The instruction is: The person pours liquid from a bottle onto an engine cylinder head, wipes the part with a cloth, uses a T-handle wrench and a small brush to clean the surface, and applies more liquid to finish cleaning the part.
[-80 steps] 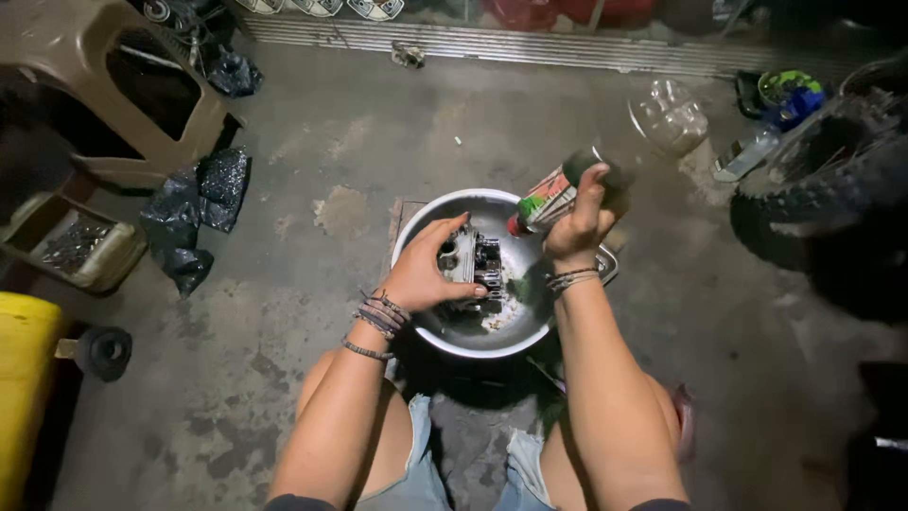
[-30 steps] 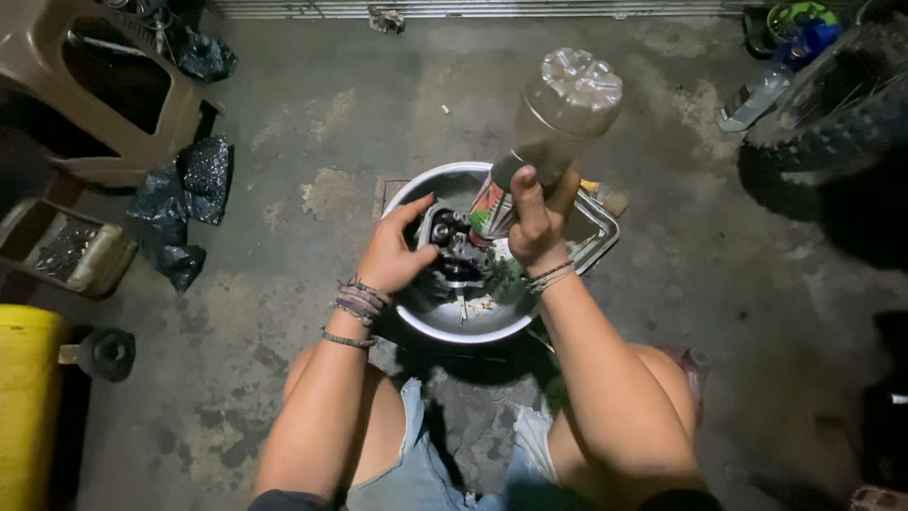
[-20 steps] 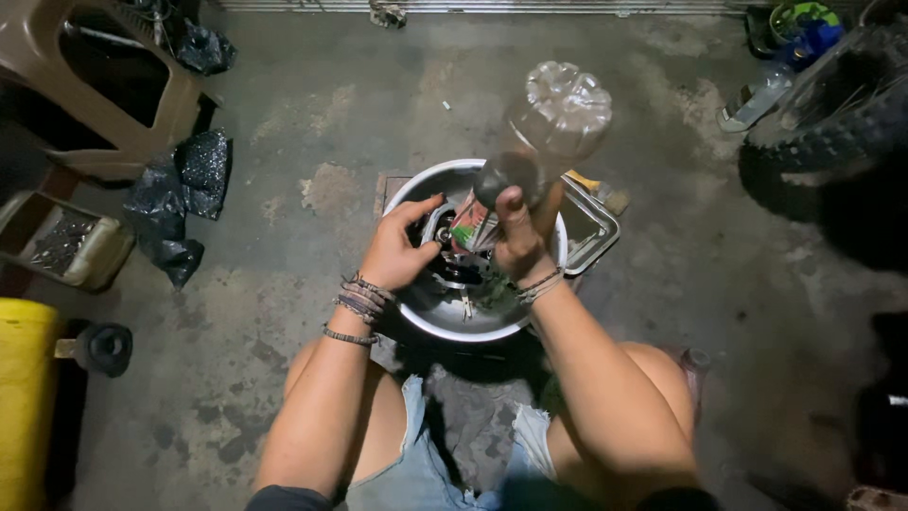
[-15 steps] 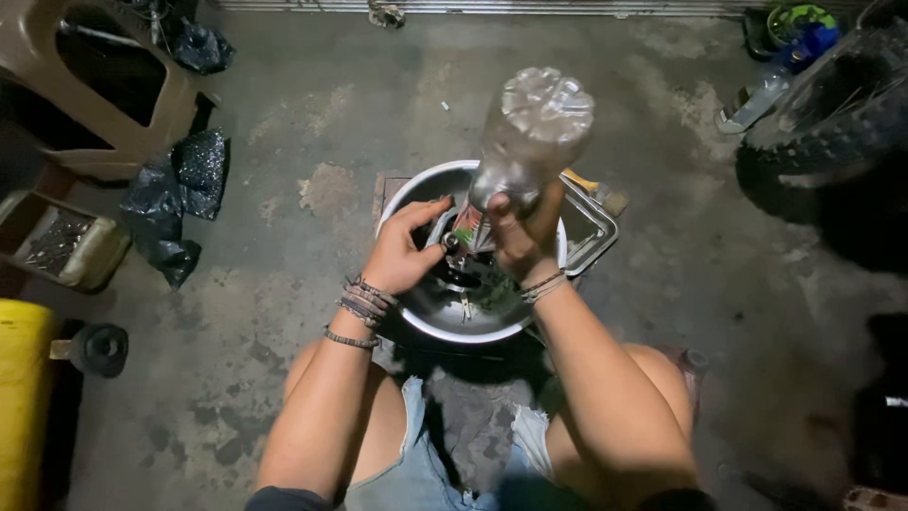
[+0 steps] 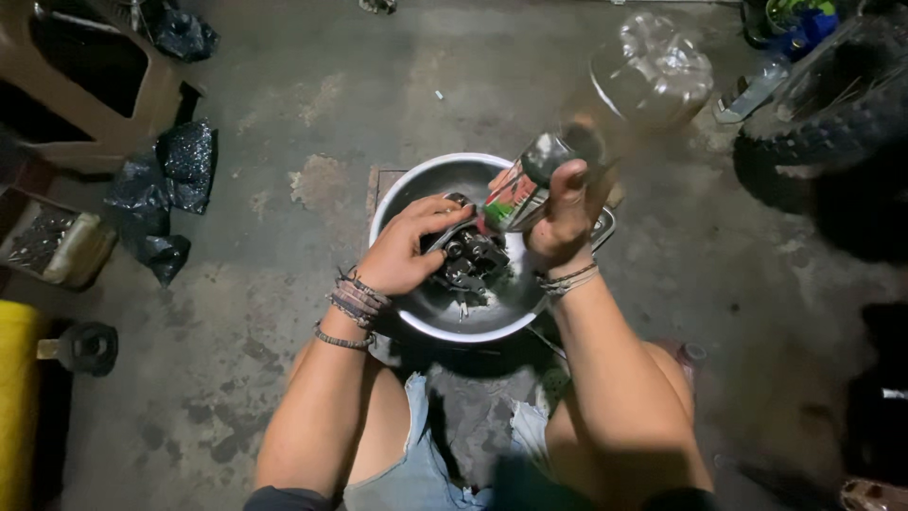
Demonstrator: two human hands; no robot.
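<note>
— Gripping what, nearest the knees?
— The left hand (image 5: 402,251) closes on a dark metal engine part (image 5: 465,257) lying inside the round steel basin (image 5: 407,185) on the floor.
— And the other?
— The right hand (image 5: 560,218) wraps around a clear plastic bottle (image 5: 605,118), tilted neck-down just above the part; its red, green and white label (image 5: 511,197) sits by the fingers.
— Farther out?
— Black plastic bags (image 5: 161,199) left, a tyre (image 5: 832,123) right.

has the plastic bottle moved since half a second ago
Yes. The plastic bottle in the right hand has tilted rightward; its base now points off past the metal bowl's right rim.
</note>
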